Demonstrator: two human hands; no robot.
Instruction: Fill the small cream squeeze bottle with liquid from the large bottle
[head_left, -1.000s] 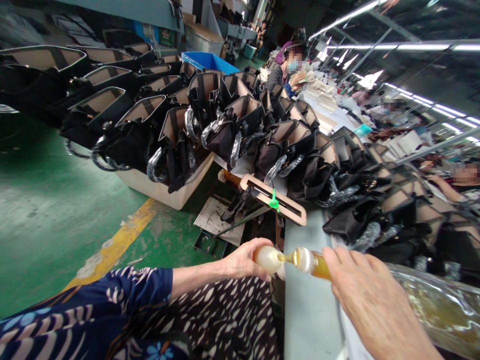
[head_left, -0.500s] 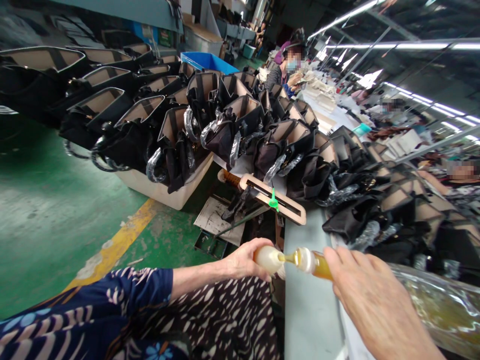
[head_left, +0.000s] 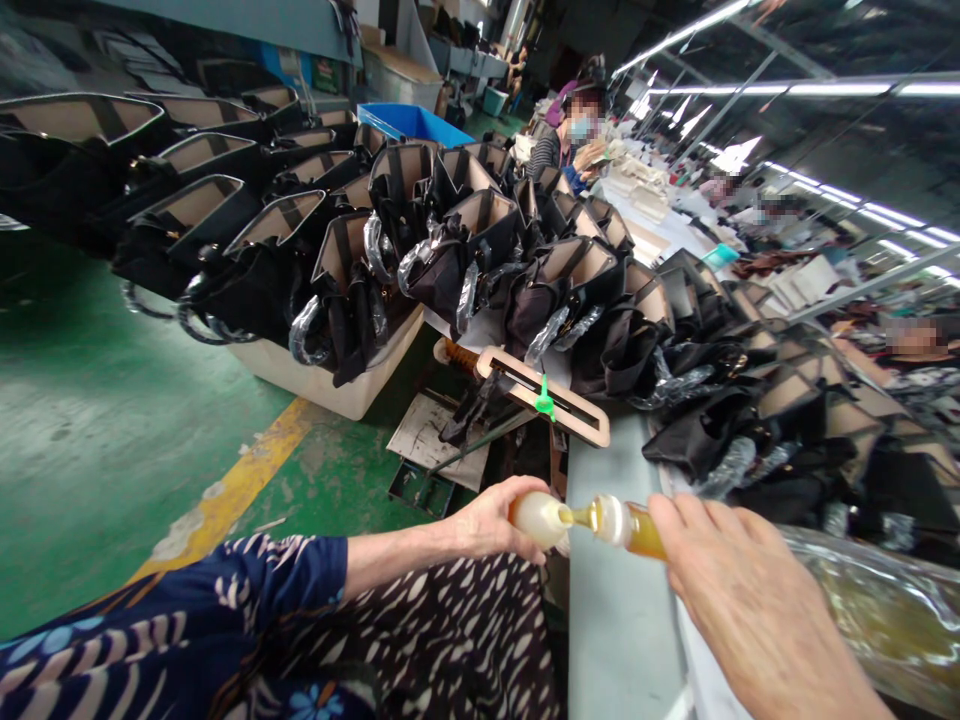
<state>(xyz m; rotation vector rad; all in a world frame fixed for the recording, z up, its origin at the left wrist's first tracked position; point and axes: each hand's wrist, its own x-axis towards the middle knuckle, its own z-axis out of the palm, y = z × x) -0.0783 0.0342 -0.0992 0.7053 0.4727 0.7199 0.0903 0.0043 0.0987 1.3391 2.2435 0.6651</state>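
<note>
My left hand (head_left: 499, 520) is wrapped around a small whitish squeeze bottle (head_left: 538, 518), its mouth turned to the right. In my right hand (head_left: 750, 590) is the neck of a large clear plastic bottle (head_left: 877, 600), tipped on its side and partly filled with yellow-amber liquid. A stream of that liquid runs from the large bottle's neck into the small bottle's opening. Both bottles meet just over the left edge of the grey table (head_left: 622, 620). Ahead of my hands lies a light wooden slotted frame (head_left: 499, 362), with a bright green nozzle cap (head_left: 544, 400) on it.
Many black handbags (head_left: 577, 290) with beige linings and plastic-wrapped handles crowd the table and a white bin (head_left: 330, 385) on the left. A blue crate (head_left: 416, 125) stands behind them. A co-worker (head_left: 577, 140) sits farther along the table.
Almost nothing differs. Both hands keep their hold and the liquid keeps running; the view has shifted very slightly.
</note>
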